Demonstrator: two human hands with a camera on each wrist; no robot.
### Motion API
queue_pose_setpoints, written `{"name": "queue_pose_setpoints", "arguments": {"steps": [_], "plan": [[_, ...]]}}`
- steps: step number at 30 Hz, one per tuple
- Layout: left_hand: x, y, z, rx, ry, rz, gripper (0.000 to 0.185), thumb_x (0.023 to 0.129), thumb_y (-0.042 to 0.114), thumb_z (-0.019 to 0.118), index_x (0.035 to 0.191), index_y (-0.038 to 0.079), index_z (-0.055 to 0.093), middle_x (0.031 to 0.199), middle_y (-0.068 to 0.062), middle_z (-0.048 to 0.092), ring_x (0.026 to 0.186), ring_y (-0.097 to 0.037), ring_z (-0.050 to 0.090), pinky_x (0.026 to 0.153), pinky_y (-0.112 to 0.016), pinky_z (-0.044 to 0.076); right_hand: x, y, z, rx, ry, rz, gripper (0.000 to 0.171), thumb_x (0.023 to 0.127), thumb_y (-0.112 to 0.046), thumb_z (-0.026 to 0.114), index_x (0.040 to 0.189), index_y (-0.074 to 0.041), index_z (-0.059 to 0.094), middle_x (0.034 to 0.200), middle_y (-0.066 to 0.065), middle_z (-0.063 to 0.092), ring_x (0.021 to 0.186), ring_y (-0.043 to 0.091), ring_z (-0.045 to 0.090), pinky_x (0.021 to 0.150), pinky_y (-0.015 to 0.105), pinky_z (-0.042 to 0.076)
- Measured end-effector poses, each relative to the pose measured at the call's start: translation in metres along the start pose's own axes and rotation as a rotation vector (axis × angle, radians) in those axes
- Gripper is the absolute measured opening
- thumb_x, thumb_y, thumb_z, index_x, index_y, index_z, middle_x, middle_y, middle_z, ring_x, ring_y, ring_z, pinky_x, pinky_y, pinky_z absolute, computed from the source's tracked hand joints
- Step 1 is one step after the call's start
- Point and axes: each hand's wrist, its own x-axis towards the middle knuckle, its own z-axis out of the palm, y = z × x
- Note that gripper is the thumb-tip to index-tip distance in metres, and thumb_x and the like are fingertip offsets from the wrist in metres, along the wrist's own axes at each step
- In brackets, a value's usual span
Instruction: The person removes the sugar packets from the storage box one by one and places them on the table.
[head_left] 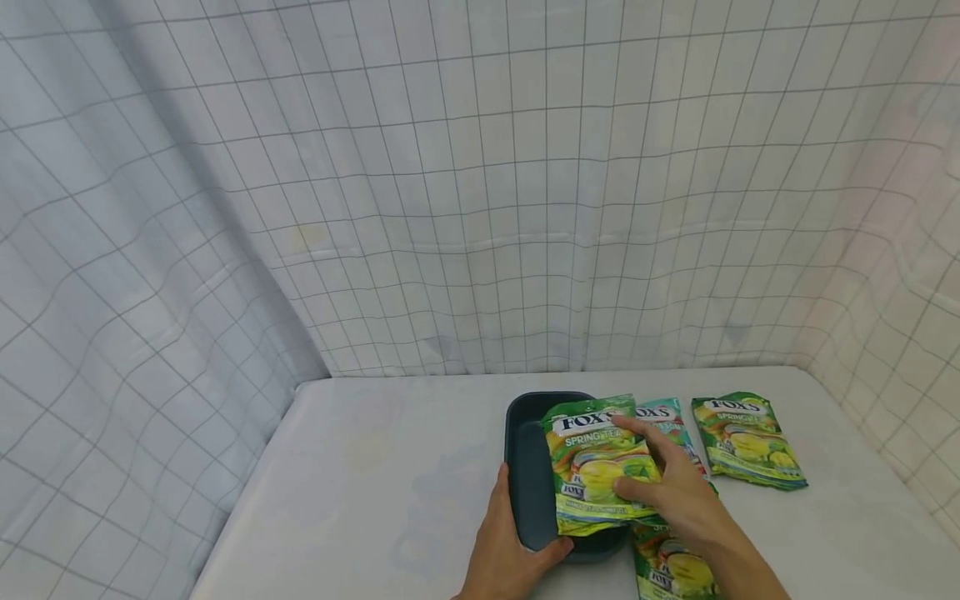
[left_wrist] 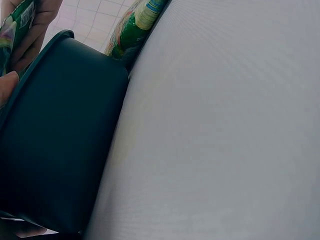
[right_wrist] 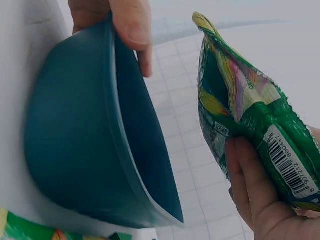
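My left hand grips the near left corner of a dark teal bin on the white table; its thumb hooks over the rim. My right hand pinches a green Fox's candy packet and holds it over the bin's right side. In the right wrist view the packet hangs beside the open bin, with my fingers under its barcode end. The left wrist view shows the bin's outer wall close up.
Three more green packets lie on the table right of the bin: one at the far right, one partly under my right hand, one near the front edge. A checked white curtain closes off the back and sides.
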Motion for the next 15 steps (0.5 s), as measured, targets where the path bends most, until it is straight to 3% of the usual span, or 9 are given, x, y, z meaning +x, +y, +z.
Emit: {"name": "queue_pose_setpoints", "arguments": {"steps": [9,15], "plan": [[-0.002,0.002,0.0,0.029,0.009,0.004,0.133,0.072,0.077,0.075,0.165,0.009,0.009,0.165,-0.019,0.023,0.145,-0.042,0.034,0.107,-0.066,0.037,-0.01,0.002,-0.021,-0.005,0.009,-0.064,0.075,0.092,-0.012,0.077,0.157,-0.015,0.039,0.166,0.02,0.015,0.151,0.05,-0.005,0.11,0.077,0.014],[-0.003,0.002,0.0,0.027,0.013,-0.001,0.131,0.073,0.073,0.078,0.165,0.01,0.009,0.165,-0.019,0.023,0.145,-0.043,0.034,0.106,-0.067,0.038,-0.016,0.006,-0.035,0.052,0.013,-0.087,0.072,0.095,-0.004,0.072,0.157,-0.012,0.038,0.166,0.022,0.01,0.15,0.05,-0.009,0.108,0.079,0.008]]}}
